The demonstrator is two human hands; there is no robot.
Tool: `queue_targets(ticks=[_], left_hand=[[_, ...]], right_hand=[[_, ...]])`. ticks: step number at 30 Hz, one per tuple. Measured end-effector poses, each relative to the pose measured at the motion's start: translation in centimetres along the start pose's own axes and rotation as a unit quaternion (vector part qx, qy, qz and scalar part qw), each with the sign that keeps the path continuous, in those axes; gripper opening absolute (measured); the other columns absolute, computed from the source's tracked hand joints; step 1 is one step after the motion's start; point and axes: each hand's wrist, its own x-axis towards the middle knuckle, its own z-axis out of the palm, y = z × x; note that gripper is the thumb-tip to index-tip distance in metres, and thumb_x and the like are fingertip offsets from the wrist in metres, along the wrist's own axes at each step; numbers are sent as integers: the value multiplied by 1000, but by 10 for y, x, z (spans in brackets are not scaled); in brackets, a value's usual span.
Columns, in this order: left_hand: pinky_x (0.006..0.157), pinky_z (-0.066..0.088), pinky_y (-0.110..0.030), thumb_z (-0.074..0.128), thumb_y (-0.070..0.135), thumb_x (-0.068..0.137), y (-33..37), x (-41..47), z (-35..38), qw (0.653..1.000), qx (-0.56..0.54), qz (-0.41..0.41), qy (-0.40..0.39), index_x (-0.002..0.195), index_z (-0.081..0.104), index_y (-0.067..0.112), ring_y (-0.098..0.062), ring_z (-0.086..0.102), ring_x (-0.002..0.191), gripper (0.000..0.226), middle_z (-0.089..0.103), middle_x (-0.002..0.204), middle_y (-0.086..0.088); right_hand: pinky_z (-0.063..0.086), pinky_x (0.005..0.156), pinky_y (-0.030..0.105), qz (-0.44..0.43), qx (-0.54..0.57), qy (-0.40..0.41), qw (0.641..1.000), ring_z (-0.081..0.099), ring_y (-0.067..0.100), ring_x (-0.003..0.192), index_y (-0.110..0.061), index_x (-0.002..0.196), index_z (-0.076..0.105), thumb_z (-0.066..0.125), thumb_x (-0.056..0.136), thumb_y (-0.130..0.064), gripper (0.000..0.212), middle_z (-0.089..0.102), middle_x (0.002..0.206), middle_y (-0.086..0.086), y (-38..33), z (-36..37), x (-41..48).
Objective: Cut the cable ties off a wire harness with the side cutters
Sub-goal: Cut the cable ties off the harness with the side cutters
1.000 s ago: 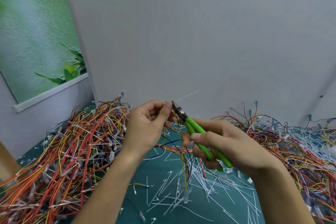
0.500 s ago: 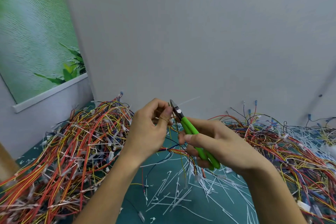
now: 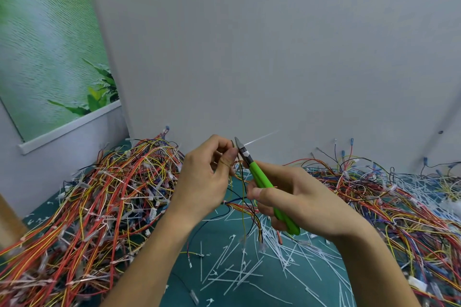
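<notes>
The wire harness (image 3: 243, 197) hangs at centre, pinched in the left hand (image 3: 204, 182), its cable tie (image 3: 262, 137) tail pointing to 2 o'clock — the right hand (image 3: 304, 204), gripping the side cutters (image 3: 262, 179), should nip only plastic, never wire.

On my feed a plain grey wall (image 3: 274, 45) fills the back. To its left hangs a green leaf-print banner (image 3: 50, 57) with a white bottom rail (image 3: 69, 127). A teal worktop (image 3: 217, 244) lies below, and a wooden post (image 3: 7, 219) cuts in at the left edge.
</notes>
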Motion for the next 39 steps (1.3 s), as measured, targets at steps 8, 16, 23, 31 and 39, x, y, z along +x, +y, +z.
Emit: queue_targets(ticks=[8,16,23,31,39], left_hand=[[56,55,-28,66,34,90,7,0,8,974,-194,-98,62,90,68,16,-14,66,61,18,70,69,-1],[57,52,-24,65,14,95,14,-2,18,913,-339,-199,106,92,67,14,-13,62,77,3,72,84,-2],[61,51,-20,62,11,99,8,-4,20,957,-230,-137,114,92,64,19,-4,61,68,10,68,75,12],[67,51,-15,63,17,99,0,-5,20,984,-123,-58,112,91,62,30,-1,63,74,15,66,80,16],[67,52,-16,64,17,98,-3,-5,21,983,-135,-65,102,90,63,30,-2,64,74,16,67,78,16]], right_hand=[[46,57,28,-50,36,14,998,46,17,67,-27,107,66,58,102,-18,13,52,80,-4,5,11,7],[47,55,25,-67,20,29,997,49,10,60,-33,108,65,55,106,-8,27,54,75,-11,2,21,10],[47,55,28,-37,-13,22,999,53,11,60,-31,102,63,56,104,-14,19,56,74,-7,0,18,8],[46,57,18,-30,-65,23,997,57,6,59,-22,96,60,59,104,-16,9,59,75,-4,-2,12,5],[48,59,20,-31,-95,16,995,57,5,62,-8,106,57,58,104,-16,8,59,87,14,-5,8,2]])
